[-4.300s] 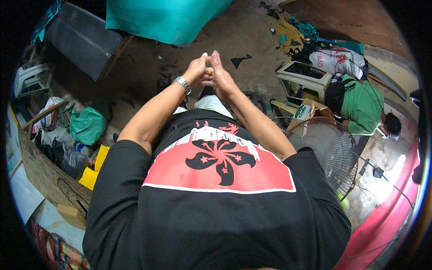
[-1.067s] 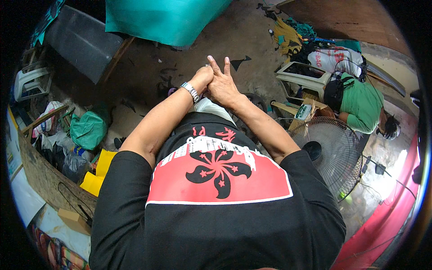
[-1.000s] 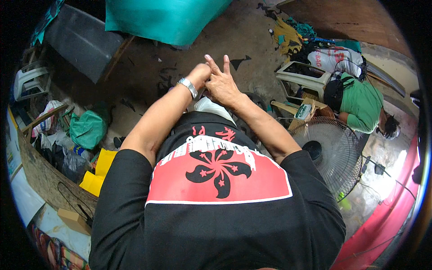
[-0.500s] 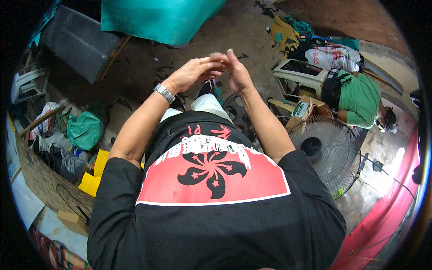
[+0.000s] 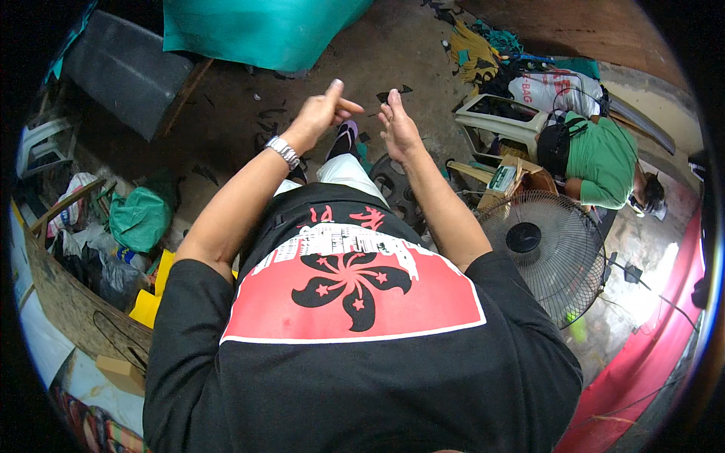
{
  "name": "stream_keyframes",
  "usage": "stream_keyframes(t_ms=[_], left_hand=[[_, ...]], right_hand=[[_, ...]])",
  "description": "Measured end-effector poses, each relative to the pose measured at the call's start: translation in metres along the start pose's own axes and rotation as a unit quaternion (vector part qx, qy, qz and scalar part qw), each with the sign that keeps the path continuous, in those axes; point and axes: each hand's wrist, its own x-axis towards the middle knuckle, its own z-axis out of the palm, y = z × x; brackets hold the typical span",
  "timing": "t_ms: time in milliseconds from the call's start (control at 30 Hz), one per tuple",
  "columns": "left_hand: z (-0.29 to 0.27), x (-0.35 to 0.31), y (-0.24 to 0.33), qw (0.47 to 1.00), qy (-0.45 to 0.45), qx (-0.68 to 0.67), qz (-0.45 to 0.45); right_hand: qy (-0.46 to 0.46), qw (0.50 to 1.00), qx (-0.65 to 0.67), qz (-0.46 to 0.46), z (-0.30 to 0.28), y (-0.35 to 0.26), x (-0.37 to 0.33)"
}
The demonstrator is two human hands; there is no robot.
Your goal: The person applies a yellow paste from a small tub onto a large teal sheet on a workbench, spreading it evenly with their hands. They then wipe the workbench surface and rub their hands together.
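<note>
My left hand, with a metal-band wristwatch on its wrist, is held out in front of my body. Its thumb points up and away, its fingers reach toward the right, and nothing is in it. A short gap away, my right hand is raised with fingers apart and its palm turned toward the left one; it too is empty. Below both hands are my shoes and the dark floor, strewn with black scraps.
A floor fan stands close by my right arm. Beyond it, a person in a green top bends beside a pale plastic stool. Teal sheeting and a black panel lie ahead; a green bag sits at left.
My hands were together, fingers touching or overlapping; now they are apart. The left has turned so its thumb points up. The view has shifted slightly.
</note>
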Motion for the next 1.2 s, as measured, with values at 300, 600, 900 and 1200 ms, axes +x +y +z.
stream_keyframes(t_ms=[300,600,900,1200], left_hand=[[0.060,0.067,-0.066,0.961,0.069,-0.234,-0.128],[0.110,0.001,-0.009,0.997,-0.029,-0.064,0.015],[0.060,0.040,-0.055,0.982,0.058,-0.152,-0.100],[0.046,-0.005,-0.029,0.980,-0.126,-0.151,0.035]], right_hand=[[-0.012,0.979,0.203,0.014,0.065,0.026,0.005],[0.056,0.956,0.264,0.112,0.001,0.038,0.067],[-0.064,0.990,0.122,0.015,0.060,0.023,-0.003],[-0.103,0.991,0.034,0.072,0.006,-0.016,-0.006]])
